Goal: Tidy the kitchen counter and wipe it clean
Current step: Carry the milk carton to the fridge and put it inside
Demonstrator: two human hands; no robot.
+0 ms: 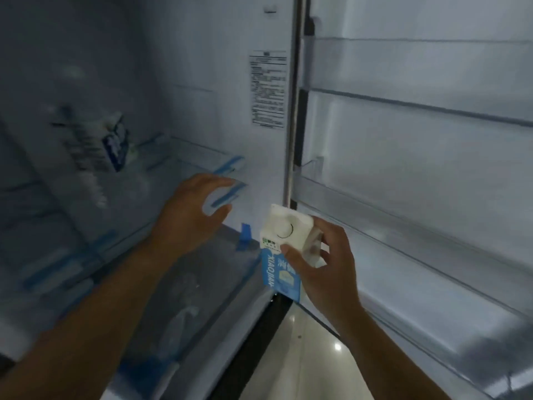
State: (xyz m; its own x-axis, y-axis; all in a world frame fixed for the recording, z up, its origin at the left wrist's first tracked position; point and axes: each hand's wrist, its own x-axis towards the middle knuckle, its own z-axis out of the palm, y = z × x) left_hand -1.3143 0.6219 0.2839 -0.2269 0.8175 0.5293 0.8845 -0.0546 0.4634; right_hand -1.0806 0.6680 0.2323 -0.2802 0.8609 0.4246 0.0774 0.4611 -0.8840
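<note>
My right hand (326, 267) grips a milk carton (284, 249) by its top, at the fridge's (202, 67) open front. My left hand (191, 215) spreads wide and empty over the glass shelf's (184, 166) front edge, another carton (115, 145) behind it.

The right hand (328, 267) gripped a blue-and-white milk carton (284, 249) by its top, just in front of the open fridge (202, 67). The left hand (191, 210) reached, fingers spread, over a glass shelf (184, 166). Another carton (115, 145) stood blurred further back on the left.

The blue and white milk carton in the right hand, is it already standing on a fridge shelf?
No, the right hand holds the blue and white milk carton in the air.
</note>
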